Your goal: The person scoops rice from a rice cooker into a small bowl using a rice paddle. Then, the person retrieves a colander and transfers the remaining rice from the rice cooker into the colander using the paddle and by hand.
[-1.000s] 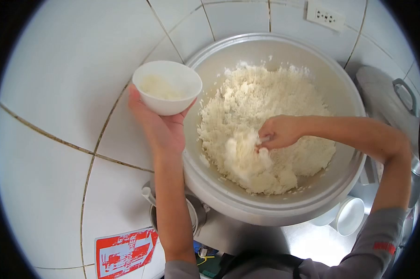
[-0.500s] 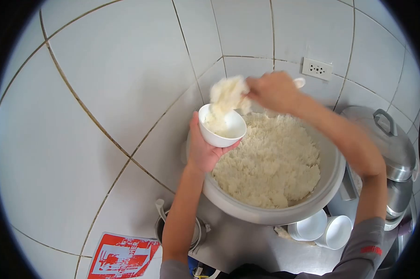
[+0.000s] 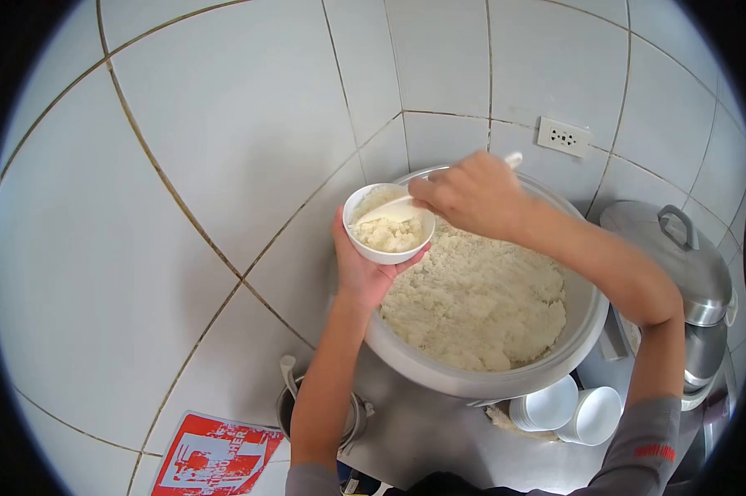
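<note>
My left hand (image 3: 371, 271) is closed around the underside and side of a small white bowl (image 3: 389, 258), tilted slightly over the left rim of a big pot (image 3: 472, 384). Cooked white rice (image 3: 392, 235) lies in the bowl. My right hand (image 3: 472, 194) grips a white rice paddle (image 3: 400, 209); its blade is inside the bowl against the rice, and the handle end sticks out behind my fist. Below my right forearm, the pot holds a broad mass of cooked rice (image 3: 480, 298).
Two stacks of white bowls (image 3: 592, 416) lie on the metal counter (image 3: 464, 438) in front of the pot. A lidded metal pot (image 3: 670, 256) stands at the right. At lower left is a metal container (image 3: 356, 417) with a white-handled utensil (image 3: 288, 370). Tiled walls with a power outlet (image 3: 564, 136) rise behind.
The paddle, loaded with rice above the bowl before, is now down inside it. My right hand has lowered, and the bowl holds more rice. My left hand stays nearly in place.
</note>
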The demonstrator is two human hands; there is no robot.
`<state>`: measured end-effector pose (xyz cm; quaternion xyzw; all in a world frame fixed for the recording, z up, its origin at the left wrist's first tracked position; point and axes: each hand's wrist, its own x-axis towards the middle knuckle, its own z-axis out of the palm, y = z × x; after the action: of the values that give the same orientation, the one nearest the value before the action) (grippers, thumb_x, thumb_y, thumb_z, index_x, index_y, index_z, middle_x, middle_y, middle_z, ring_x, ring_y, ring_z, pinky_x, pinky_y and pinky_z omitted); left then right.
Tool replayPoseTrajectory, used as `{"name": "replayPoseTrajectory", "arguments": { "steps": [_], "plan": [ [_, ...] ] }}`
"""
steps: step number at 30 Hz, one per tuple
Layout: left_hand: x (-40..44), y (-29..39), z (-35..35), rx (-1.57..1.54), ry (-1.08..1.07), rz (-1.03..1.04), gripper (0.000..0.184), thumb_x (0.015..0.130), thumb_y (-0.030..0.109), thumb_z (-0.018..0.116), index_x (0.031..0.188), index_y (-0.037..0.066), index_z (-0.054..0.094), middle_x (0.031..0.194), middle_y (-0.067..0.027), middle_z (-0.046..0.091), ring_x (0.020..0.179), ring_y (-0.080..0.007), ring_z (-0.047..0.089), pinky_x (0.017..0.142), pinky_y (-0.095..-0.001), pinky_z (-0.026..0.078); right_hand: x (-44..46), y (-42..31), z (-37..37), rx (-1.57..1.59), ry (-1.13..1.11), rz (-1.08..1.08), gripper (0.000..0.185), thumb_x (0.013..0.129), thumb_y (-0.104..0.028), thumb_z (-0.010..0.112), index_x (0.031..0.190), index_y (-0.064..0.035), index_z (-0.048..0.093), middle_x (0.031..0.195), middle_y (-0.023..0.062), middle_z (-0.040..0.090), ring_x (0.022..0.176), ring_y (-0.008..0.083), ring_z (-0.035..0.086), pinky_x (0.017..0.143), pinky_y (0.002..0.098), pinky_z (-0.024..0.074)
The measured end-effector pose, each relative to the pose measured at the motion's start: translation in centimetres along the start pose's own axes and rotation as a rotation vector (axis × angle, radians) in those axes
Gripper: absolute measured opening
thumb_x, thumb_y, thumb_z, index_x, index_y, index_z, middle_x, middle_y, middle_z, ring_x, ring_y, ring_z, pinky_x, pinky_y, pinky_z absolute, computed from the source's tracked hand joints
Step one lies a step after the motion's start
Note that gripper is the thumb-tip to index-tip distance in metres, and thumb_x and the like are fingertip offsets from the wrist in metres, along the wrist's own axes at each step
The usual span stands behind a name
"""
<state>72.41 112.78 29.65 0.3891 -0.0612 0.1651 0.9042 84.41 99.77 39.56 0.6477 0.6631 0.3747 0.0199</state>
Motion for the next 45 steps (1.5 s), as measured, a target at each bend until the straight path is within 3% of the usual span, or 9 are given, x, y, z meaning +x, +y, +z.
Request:
{"name": "replayPoseTrajectory", "arguments": {
  "steps": [4, 7, 10, 15, 18, 21, 24, 36, 45],
  "plan": [
    [0.3, 0.1, 0.5, 0.018, 0.088, 0.079, 0.070, 0.081, 0.063, 0.026, 0.125, 0.009, 0.035, 0.121, -0.0132, 0.045, 0.105, -0.0329, 0.049, 0.081, -0.0445, 0.046, 1.2, 1.1, -3.5, 0.009, 0.027, 0.148, 0.018, 0.082, -0.030, 0.051, 0.081, -0.0124, 0.056, 0.059, 0.0048, 0.058, 0.049, 0.0242, 0.055, 0.042, 0.0355, 0.0398],
    [0.3, -0.3, 0.9, 0.031, 0.180, 0.115, 0.067, 0.082, 0.060, 0.026, 0.125, 0.009, 0.036, 0.122, -0.0138, 0.044, 0.107, -0.0326, 0.048, 0.082, -0.0472, 0.045, 0.7, 0.3, -0.3, 0.035, -0.024, 0.035, 0.017, 0.083, -0.028, 0.050, 0.083, -0.0127, 0.057, 0.062, 0.0066, 0.059, 0.052, 0.0253, 0.056, 0.044, 0.0367, 0.0400],
    [0.2, -0.6, 0.9, 0.088, 0.263, 0.129, 0.067, 0.083, 0.061, 0.025, 0.125, 0.010, 0.035, 0.122, -0.0114, 0.045, 0.109, -0.0300, 0.047, 0.082, -0.0485, 0.044, -0.4, 3.3, 0.4, 0.143, 0.060, 0.195, 0.017, 0.083, -0.027, 0.049, 0.085, -0.0130, 0.058, 0.062, 0.0084, 0.058, 0.057, 0.0258, 0.057, 0.049, 0.0385, 0.0408],
    [0.4, -0.5, 0.4, 0.163, 0.359, 0.228, 0.067, 0.083, 0.062, 0.027, 0.125, 0.009, 0.034, 0.123, -0.0104, 0.043, 0.111, -0.0294, 0.046, 0.083, -0.0501, 0.043, -5.6, 7.4, 10.9, -0.042, -0.487, 0.271, 0.015, 0.082, -0.029, 0.049, 0.083, -0.0187, 0.059, 0.068, 0.0030, 0.061, 0.068, 0.0202, 0.060, 0.057, 0.0336, 0.0410],
    [0.7, -0.4, 0.4, 0.169, 0.380, 0.256, 0.067, 0.083, 0.061, 0.028, 0.125, 0.009, 0.034, 0.123, -0.0102, 0.042, 0.112, -0.0294, 0.045, 0.084, -0.0503, 0.043, -8.9, 7.0, 16.3, -0.248, -0.634, 0.200, 0.014, 0.082, -0.028, 0.049, 0.083, -0.0176, 0.058, 0.069, 0.0005, 0.061, 0.069, 0.0176, 0.060, 0.060, 0.0310, 0.0394],
    [0.8, -0.4, 0.3, 0.215, 0.393, 0.268, 0.066, 0.083, 0.060, 0.029, 0.124, 0.010, 0.034, 0.123, -0.0097, 0.042, 0.113, -0.0284, 0.044, 0.085, -0.0505, 0.043, -10.4, 8.5, 19.7, -0.262, -0.584, 0.241, 0.012, 0.080, -0.025, 0.051, 0.081, -0.0145, 0.057, 0.068, 0.0007, 0.060, 0.068, 0.0174, 0.060, 0.059, 0.0320, 0.0391],
    [0.7, -0.5, 0.4, 0.235, 0.387, 0.283, 0.063, 0.084, 0.059, 0.029, 0.123, 0.010, 0.035, 0.122, -0.0091, 0.042, 0.112, -0.0271, 0.045, 0.085, -0.0500, 0.044, -10.8, 10.1, 20.9, -0.322, -0.304, 0.164, 0.008, 0.078, -0.021, 0.053, 0.079, -0.0128, 0.056, 0.066, 0.0026, 0.060, 0.065, 0.0178, 0.060, 0.057, 0.0318, 0.0406],
    [0.7, -0.3, 0.8, 0.275, 0.411, 0.312, 0.063, 0.085, 0.054, 0.029, 0.121, 0.003, 0.037, 0.117, -0.0146, 0.048, 0.101, -0.0343, 0.053, 0.081, -0.0457, 0.049, -8.0, 8.9, 23.2, -0.186, -0.180, -0.031, 0.007, 0.072, -0.016, 0.056, 0.078, -0.0116, 0.055, 0.059, 0.0029, 0.057, 0.057, 0.0195, 0.057, 0.048, 0.0321, 0.0410],
    [0.7, -0.3, 0.6, 0.251, 0.399, 0.322, 0.057, 0.087, 0.050, 0.029, 0.121, 0.005, 0.037, 0.119, -0.0130, 0.046, 0.105, -0.0327, 0.051, 0.081, -0.0469, 0.049, -5.5, 8.1, 22.1, -0.131, -0.565, 0.011, 0.015, 0.077, -0.031, 0.058, 0.078, -0.0162, 0.062, 0.062, 0.0023, 0.058, 0.061, 0.0203, 0.059, 0.051, 0.0335, 0.0437]
  ]
}}
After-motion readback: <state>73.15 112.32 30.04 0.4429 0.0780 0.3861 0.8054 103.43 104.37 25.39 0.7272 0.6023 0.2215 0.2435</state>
